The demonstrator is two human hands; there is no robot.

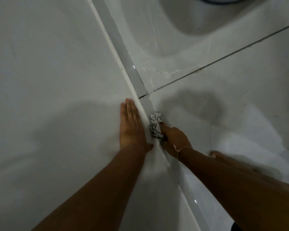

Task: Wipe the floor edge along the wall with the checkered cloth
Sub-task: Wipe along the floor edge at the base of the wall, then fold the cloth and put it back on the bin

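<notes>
Mid-wipe: our right hand (173, 139) grips the bunched checkered cloth (155, 125) against the floor edge (144, 104), left hand (130, 124) flat and open on the wall (48, 64); next we likely push toward the grout line (223, 60).

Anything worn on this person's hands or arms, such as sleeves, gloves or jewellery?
Both forearms are bare, with no sleeves in view and no gloves. The right hand has a thin pale string tied around its wrist. The left hand shows no ring, band or watch.

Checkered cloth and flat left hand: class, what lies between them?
In the head view, only the pale skirting strip lies between the left hand on the wall and the checkered cloth.
</notes>
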